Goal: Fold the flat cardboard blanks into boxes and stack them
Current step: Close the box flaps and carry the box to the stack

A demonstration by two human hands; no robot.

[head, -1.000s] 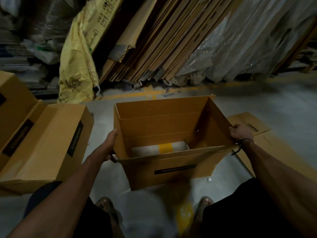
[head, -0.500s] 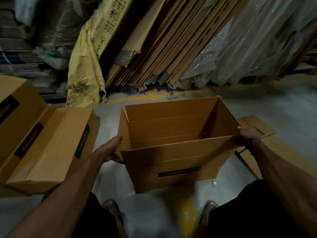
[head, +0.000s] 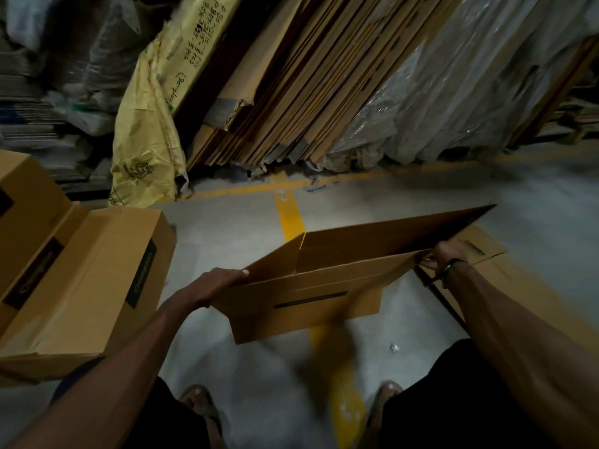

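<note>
Half-opened cardboard box (head: 311, 286) up off floor (head: 486, 196), skewed nearly flat. Left hand (head: 217, 283) gripping left corner, right hand (head: 445, 254) apparently pinching right edge, blurred. Folded boxes (head: 81, 280) lying left; flat blank (head: 505, 280) on floor, right.

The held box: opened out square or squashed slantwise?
Squashed slantwise: the box shows only a narrow slit between its long walls, left hand gripping one end.
</note>
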